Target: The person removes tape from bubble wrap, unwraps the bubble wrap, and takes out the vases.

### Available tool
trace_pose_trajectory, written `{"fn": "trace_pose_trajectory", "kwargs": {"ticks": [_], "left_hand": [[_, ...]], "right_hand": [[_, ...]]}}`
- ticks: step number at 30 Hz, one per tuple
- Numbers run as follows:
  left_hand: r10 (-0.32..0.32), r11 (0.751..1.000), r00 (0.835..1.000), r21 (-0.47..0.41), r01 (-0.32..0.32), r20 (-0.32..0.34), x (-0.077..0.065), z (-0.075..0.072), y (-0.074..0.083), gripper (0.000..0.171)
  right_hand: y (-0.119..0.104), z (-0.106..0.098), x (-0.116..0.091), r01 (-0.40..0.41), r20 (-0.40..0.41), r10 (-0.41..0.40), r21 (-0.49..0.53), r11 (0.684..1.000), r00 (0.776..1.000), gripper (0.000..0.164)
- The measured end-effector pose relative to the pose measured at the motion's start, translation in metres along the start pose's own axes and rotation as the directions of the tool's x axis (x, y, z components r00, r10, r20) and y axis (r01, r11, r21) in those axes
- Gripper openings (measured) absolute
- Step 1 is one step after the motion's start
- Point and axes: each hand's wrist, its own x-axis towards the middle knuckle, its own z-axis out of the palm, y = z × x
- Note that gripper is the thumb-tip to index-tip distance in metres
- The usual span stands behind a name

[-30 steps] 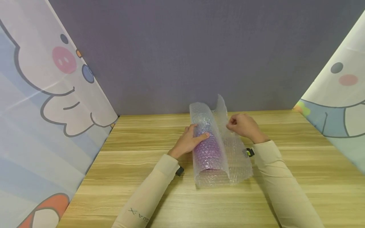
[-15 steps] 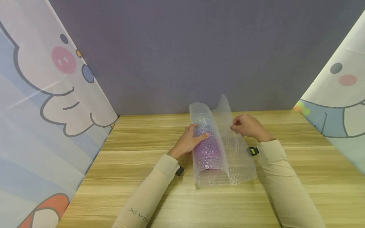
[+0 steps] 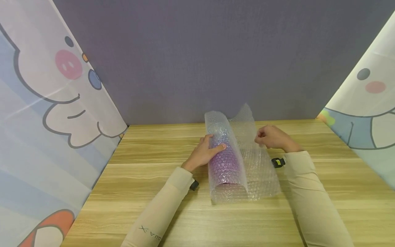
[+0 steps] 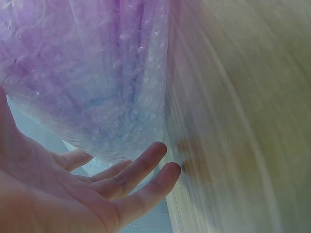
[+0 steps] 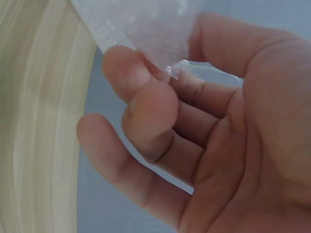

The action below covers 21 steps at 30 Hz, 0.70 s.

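A purple-to-blue cylinder [image 3: 226, 168] lies inside clear bubble wrap [image 3: 260, 175], its kind blurred by the bubbles. On the left flank of the wrapped cylinder rests my left hand [image 3: 202, 153], thumb over the top. The left wrist view shows the fingers of that left hand [image 4: 112, 189] loosely extended beside the wrap. To the right, my right hand [image 3: 273, 138] pinches the free edge of the bubble wrap and holds it partly raised. In the right wrist view, thumb and fingers of the right hand [image 5: 194, 131] meet at a corner of the film [image 5: 146, 29].
The wood-grain table [image 3: 148, 192] carries the wrapped cylinder near its back edge. A grey panel [image 3: 197, 61] stands behind it. Cartoon-printed sheets [image 3: 37, 130] form the left and right sides.
My right hand has moved to the right, drawing the loose bubble wrap flap outward with it. The left hand and the cylinder have stayed in place.
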Motion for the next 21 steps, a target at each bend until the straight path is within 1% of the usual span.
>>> {"fn": "trace_pose_trajectory", "kwargs": {"ticks": [10, 21], "left_hand": [[-0.015, 1.000, 1.000, -0.003, 0.015, 0.007, 0.000, 0.000, 0.000, 0.091], [-0.013, 1.000, 1.000, -0.007, 0.014, 0.012, 0.000, -0.001, 0.000, 0.092]], "right_hand": [[0.008, -0.001, 0.000, -0.022, 0.056, 0.020, 0.022, 1.000, 0.998, 0.018], [0.015, 0.000, 0.001, -0.049, 0.078, 0.047, 0.029, 0.998, 0.996, 0.017]]}}
